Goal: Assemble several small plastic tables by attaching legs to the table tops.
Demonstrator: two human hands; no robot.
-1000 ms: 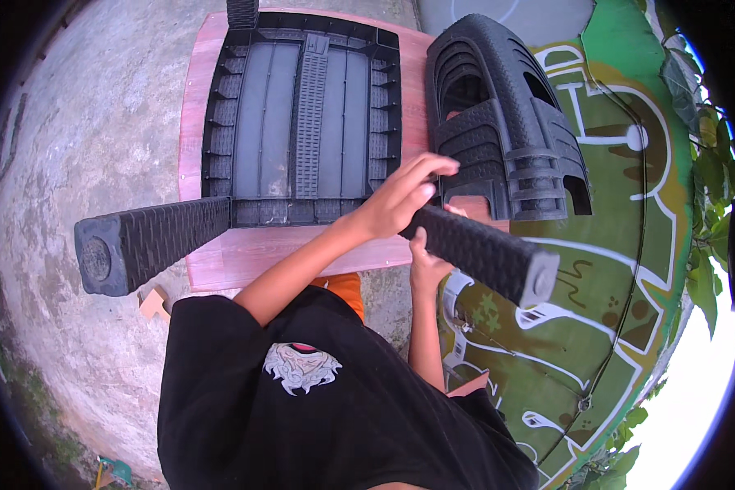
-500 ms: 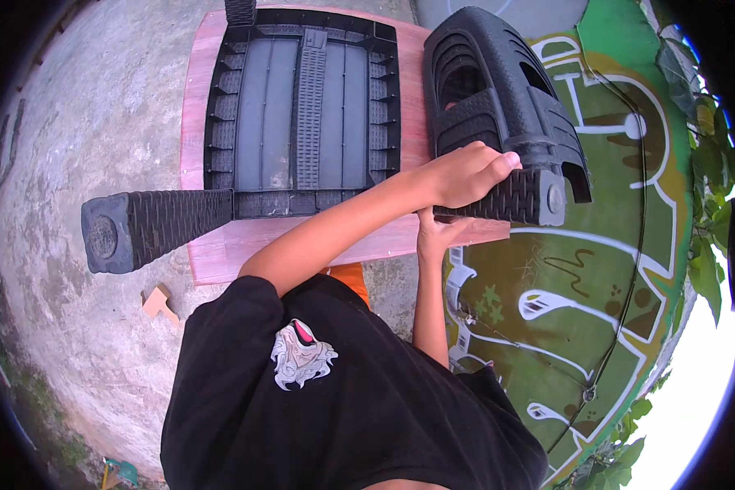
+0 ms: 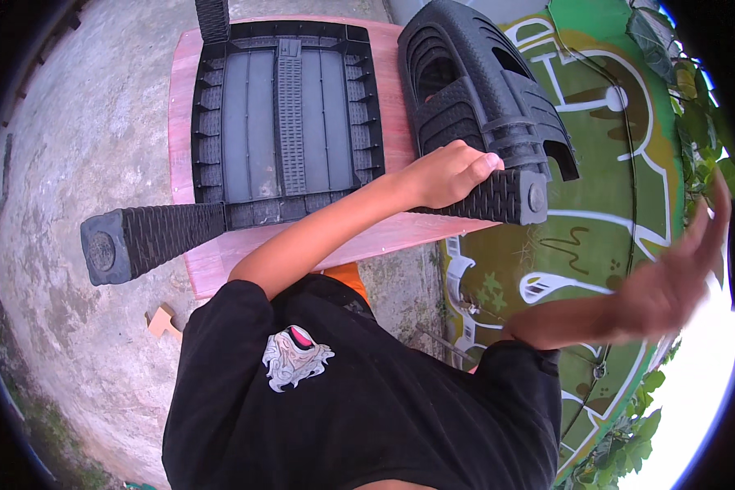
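A black plastic chair (image 3: 318, 122) with a woven pattern lies overturned, the ribbed underside of its seat facing up. Its slotted backrest (image 3: 502, 98) is on the right. Across my body reaches my left arm, and my left hand (image 3: 453, 175) is closed around the chair's near right leg (image 3: 498, 198), just behind its foot. My right hand (image 3: 670, 286) is off the chair, out at the right in front of the wall. It is blurred by motion, but its fingers are spread and nothing shows in it.
Under the chair is a reddish wooden tabletop (image 3: 220, 265). The near left leg (image 3: 167, 237) juts out past its edge. A small tan block (image 3: 163, 321) rests on the concrete floor (image 3: 73, 163). A green painted wall (image 3: 580, 253) and leafy plants (image 3: 694, 90) stand at the right.
My right hand has left the underside of the near right leg and swung out to the right. My left hand keeps its grip. The whole view has shifted slightly.
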